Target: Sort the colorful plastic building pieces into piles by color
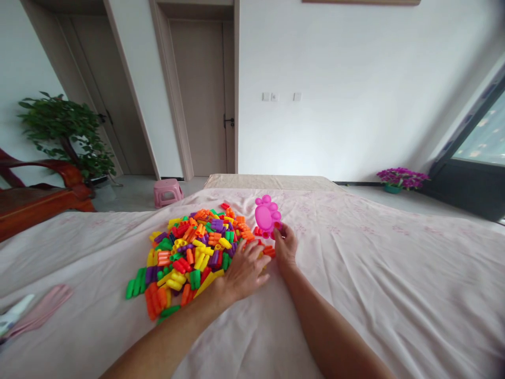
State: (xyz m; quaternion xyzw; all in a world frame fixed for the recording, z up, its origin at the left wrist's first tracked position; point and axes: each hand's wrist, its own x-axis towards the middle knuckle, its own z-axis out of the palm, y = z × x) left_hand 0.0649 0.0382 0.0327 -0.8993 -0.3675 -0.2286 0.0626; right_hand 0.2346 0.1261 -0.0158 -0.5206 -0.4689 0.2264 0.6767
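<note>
A pile of plastic building pieces in red, orange, yellow, green and purple lies on the cloth-covered surface. My left hand rests over the pile's right edge, palm down with its fingers apart; it hides the pieces beneath it. To its right, my right hand pinches the lower right edge of a pink paw-shaped piece, thumb and fingers closed on it. This paw piece is held upright, its broad pad towards me. Several red and orange pieces lie between the two hands.
A pale patterned cloth covers the surface. At the left edge lie a pink cloth and a white object. Beyond stand a pink stool, a wooden chair, a green plant and purple flowers.
</note>
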